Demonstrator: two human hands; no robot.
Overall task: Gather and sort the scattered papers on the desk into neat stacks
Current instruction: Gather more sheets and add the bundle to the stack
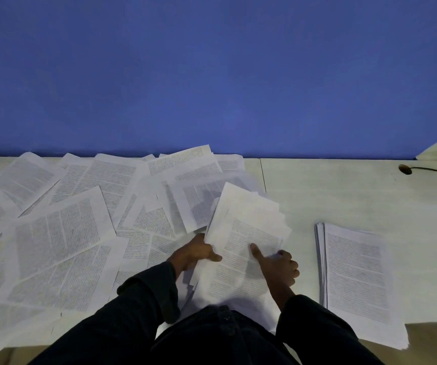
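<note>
Item: fanned sheaf of printed pages, which I saw gripped by left hand and right hand at the desk's near edge. Scattered papers covered the left; a neat stack overhung the near-right edge; bare surface lay between.

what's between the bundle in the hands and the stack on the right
Nothing visible. Both hands, left and right, hold the bundle. Between it and the stack lies only bare desk. The cable sits far back, clear of that path.
</note>
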